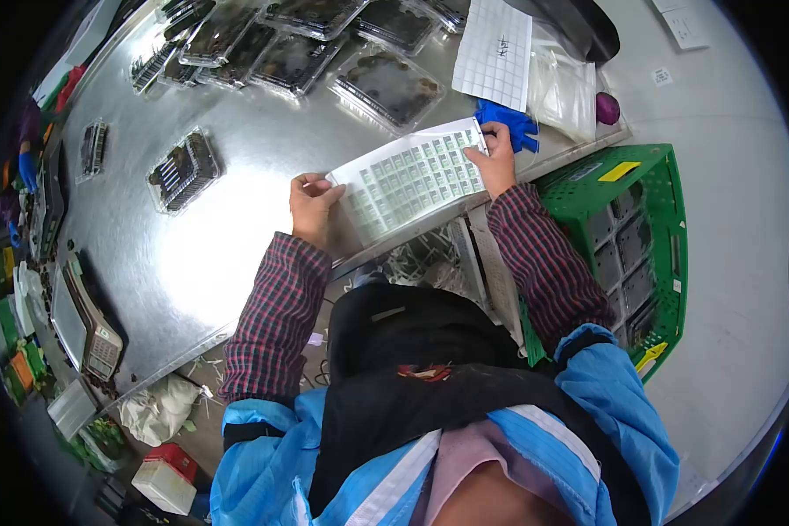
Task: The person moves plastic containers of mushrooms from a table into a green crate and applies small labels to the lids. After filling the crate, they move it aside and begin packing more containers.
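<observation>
A white sheet of small green-and-white labels (pixel 416 180) is stretched between my two hands at the front edge of the metal table. My left hand (pixel 314 207) pinches its left end between thumb and fingers. At the upper right corner of the sheet, my right hand (pixel 494 159) grips the other end the same way. Beyond the sheet lies a clear plastic box with dark contents (pixel 387 88). A blue glove (pixel 510 123) rests just past my right hand, beside a stack of white gridded sheets (pixel 493 54).
More clear boxes (pixel 296 61) fill the table's back. Another box (pixel 184 171) lies left of my hands, and a scale (pixel 103 346) sits at the far left. A green crate (pixel 672 254) stands to the right. Plastic bags (pixel 563 92) lie near the purple object (pixel 607 108).
</observation>
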The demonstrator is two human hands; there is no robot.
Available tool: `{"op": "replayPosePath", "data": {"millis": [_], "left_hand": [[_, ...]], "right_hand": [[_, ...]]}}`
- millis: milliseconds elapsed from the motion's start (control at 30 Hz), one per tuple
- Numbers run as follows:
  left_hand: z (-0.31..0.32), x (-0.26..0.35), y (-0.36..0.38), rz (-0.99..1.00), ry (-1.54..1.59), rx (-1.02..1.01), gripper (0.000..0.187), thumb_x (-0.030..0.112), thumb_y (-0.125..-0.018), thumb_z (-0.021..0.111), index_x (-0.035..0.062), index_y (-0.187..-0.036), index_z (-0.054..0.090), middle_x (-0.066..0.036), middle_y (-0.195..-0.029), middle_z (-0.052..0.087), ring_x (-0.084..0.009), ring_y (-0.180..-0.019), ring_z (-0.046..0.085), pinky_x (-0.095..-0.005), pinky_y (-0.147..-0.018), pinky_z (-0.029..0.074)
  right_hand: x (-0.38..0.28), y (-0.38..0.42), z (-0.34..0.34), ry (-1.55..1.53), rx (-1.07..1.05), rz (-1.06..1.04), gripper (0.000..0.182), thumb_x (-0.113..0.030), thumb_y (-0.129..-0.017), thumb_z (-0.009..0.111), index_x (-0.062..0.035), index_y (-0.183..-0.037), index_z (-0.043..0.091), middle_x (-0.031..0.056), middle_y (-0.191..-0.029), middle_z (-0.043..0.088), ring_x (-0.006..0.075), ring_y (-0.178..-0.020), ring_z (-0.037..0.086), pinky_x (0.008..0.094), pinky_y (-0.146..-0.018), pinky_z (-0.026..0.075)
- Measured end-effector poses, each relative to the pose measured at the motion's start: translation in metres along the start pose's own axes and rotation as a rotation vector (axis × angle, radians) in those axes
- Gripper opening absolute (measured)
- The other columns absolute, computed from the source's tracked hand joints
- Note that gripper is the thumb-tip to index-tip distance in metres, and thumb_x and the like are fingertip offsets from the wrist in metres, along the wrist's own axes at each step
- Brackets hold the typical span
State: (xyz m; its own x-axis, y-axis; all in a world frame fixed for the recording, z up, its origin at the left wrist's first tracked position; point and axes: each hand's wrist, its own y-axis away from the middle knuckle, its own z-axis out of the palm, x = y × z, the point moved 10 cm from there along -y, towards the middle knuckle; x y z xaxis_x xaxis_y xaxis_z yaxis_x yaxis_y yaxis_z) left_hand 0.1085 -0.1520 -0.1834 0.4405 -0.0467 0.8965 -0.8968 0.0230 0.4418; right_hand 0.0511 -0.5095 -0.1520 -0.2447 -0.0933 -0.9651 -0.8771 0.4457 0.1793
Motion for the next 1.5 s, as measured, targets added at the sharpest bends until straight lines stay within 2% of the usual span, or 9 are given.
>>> {"op": "replayPosePath", "data": {"millis": [100, 267, 500, 667, 1033, 1333, 1400, 1467, 1500], "left_hand": [[0.006, 0.001, 0.008, -0.062, 0.149, -0.046, 0.052, 0.0, -0.072, 0.075, 0.0032, -0.111, 0.042, -0.004, -0.086, 0.055, -0.0136, -0.08, 0.055, -0.0285, -0.072, 0.048], [0.004, -0.008, 0.018, -0.128, 0.065, -0.008, 0.054, 0.0, -0.074, 0.074, 0.0033, -0.112, 0.036, -0.007, -0.085, 0.057, -0.0139, -0.07, 0.056, -0.0258, -0.061, 0.049], [0.022, 0.037, 0.026, 0.041, 0.213, -0.086, 0.055, -0.003, -0.074, 0.072, 0.0076, -0.113, 0.035, -0.012, -0.102, 0.054, -0.0155, -0.081, 0.057, -0.0284, -0.07, 0.048], [0.023, 0.08, 0.032, 0.17, 0.269, -0.269, 0.026, -0.006, -0.079, 0.065, 0.0046, -0.099, 0.053, -0.008, -0.106, 0.056, -0.0128, -0.086, 0.057, -0.0266, -0.074, 0.047], [0.015, 0.112, 0.033, 0.081, 0.152, -0.317, 0.043, -0.001, -0.076, 0.073, 0.0001, -0.117, 0.061, -0.011, -0.097, 0.067, -0.014, -0.079, 0.064, -0.0242, -0.07, 0.053], [-0.016, 0.152, 0.049, 0.434, -0.426, -0.097, 0.026, 0.023, -0.078, 0.075, -0.0011, -0.084, 0.067, -0.011, -0.073, 0.063, -0.0176, -0.065, 0.059, -0.0305, -0.06, 0.045], [-0.011, 0.177, 0.061, 0.772, -0.618, 0.009, 0.025, 0.019, -0.073, 0.076, 0.0009, -0.083, 0.062, -0.013, -0.085, 0.056, -0.0293, -0.088, 0.051, -0.0382, -0.078, 0.041], [-0.007, 0.153, 0.052, 0.943, -0.515, 0.005, 0.03, 0.015, -0.072, 0.076, 0.002, -0.095, 0.062, -0.016, -0.098, 0.059, -0.0322, -0.098, 0.051, -0.0393, -0.085, 0.041], [0.001, 0.143, 0.047, 0.883, -0.5, -0.071, 0.031, 0.018, -0.077, 0.074, 0.001, -0.099, 0.061, -0.017, -0.106, 0.061, -0.0339, -0.1, 0.055, -0.0416, -0.085, 0.043]], "right_hand": [[-0.025, 0.014, 0.01, -0.061, -0.115, -0.069, 0.056, 0.012, -0.075, 0.059, -0.0029, -0.125, 0.04, 0.0113, -0.101, 0.06, 0.0175, -0.096, 0.06, 0.0294, -0.085, 0.047], [-0.038, 0.038, 0.018, -0.223, -0.28, 0.099, 0.049, 0.012, -0.072, 0.055, -0.0027, -0.119, 0.055, 0.0071, -0.106, 0.059, 0.0137, -0.096, 0.057, 0.0262, -0.087, 0.046], [-0.042, 0.044, 0.008, -0.34, -0.25, 0.21, 0.034, 0.005, -0.081, 0.062, 0.0004, -0.115, 0.06, 0.0093, -0.102, 0.066, 0.0142, -0.087, 0.064, 0.027, -0.079, 0.052], [-0.076, 0.048, -0.002, -0.254, -0.22, 0.113, 0.031, 0.005, -0.079, 0.065, 0.0027, -0.11, 0.063, 0.0089, -0.098, 0.067, 0.0134, -0.083, 0.064, 0.0262, -0.077, 0.052], [-0.127, 0.062, 0.01, -0.121, -0.292, 0.007, 0.046, 0.005, -0.077, 0.068, 0.0006, -0.121, 0.058, 0.0063, -0.105, 0.064, 0.01, -0.093, 0.06, 0.0235, -0.084, 0.049], [-0.145, 0.049, -0.015, 0.079, -0.129, -0.13, 0.013, -0.005, -0.076, 0.073, 0.0026, -0.085, 0.066, 0.004, -0.072, 0.066, 0.0066, -0.065, 0.058, 0.0228, -0.057, 0.045], [-0.132, 0.033, -0.015, 0.472, -0.168, -0.149, 0.018, -0.014, -0.075, 0.074, -0.0005, -0.083, 0.066, 0.0059, -0.07, 0.063, 0.0148, -0.067, 0.059, 0.0297, -0.06, 0.046], [-0.158, 0.036, 0.011, 1.008, -0.106, -0.659, 0.034, -0.029, -0.068, 0.075, -0.0041, -0.088, 0.062, 0.0131, -0.088, 0.056, 0.0348, -0.089, 0.051, 0.0419, -0.079, 0.041], [-0.172, 0.04, 0.029, 1.022, -0.122, -0.573, 0.041, -0.029, -0.068, 0.075, -0.0041, -0.099, 0.062, 0.0165, -0.103, 0.057, 0.0342, -0.099, 0.052, 0.0432, -0.086, 0.04]]}}
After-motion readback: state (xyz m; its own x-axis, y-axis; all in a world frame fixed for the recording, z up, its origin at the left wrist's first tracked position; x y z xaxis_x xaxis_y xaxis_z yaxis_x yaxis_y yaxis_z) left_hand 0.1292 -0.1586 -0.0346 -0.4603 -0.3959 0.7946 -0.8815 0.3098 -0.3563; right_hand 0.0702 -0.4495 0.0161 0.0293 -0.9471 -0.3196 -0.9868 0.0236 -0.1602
